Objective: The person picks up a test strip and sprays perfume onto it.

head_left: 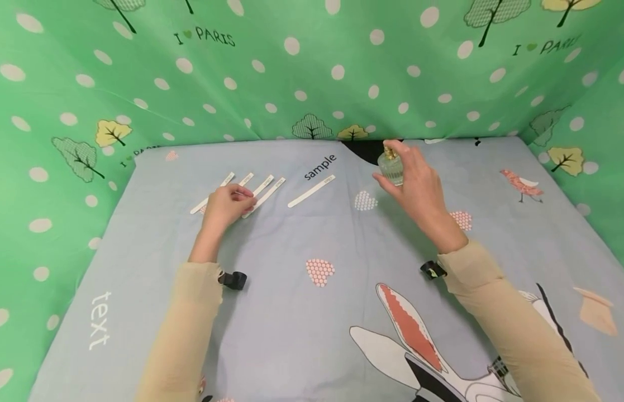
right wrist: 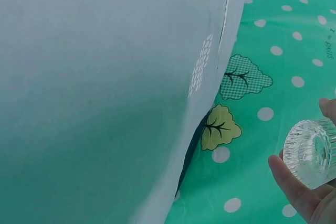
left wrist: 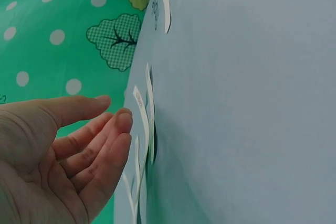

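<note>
My right hand holds a clear glass perfume bottle with a gold-coloured top, raised above the far part of the table. Its index finger lies at the bottle's top. The ribbed glass base of the perfume bottle shows in the right wrist view. Over at the left, my left hand hovers by several white paper test strips lying slantwise side by side. Thumb and fingers are apart with nothing between them in the left wrist view. A single paper strip lies between the two hands, away from the others.
A grey-blue printed cloth covers the table, with hearts, a rabbit and words on it. Green dotted fabric hangs behind and at both sides. Each wrist wears a small black camera.
</note>
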Tool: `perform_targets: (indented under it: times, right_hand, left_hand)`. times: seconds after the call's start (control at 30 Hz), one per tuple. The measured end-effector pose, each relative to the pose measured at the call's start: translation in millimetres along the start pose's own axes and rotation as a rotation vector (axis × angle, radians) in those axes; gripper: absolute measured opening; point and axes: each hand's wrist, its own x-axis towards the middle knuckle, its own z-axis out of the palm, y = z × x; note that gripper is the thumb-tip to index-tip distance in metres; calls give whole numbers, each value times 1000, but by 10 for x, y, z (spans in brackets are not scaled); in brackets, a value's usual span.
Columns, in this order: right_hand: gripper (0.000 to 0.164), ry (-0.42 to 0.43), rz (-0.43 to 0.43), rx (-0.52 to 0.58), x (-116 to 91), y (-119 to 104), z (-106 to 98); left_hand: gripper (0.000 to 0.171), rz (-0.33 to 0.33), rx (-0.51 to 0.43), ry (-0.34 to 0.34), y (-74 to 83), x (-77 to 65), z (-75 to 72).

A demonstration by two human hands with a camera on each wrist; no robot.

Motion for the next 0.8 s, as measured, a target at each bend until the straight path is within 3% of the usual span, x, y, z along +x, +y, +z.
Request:
perform_targets:
  times: [0.33, 0.57, 0.8]
  right_hand:
    - [65, -83, 205, 315, 8, -50, -36]
    - [66, -51, 237, 482, -11, -61, -57]
    - [56, -46, 284, 577, 3, -152, -107]
  left_hand:
    - [23, -11, 19, 3, -114, -110, -72]
    - [22, -22, 21, 7, -195, -163, -66]
    - [20, -2, 52, 36, -240, -199, -59]
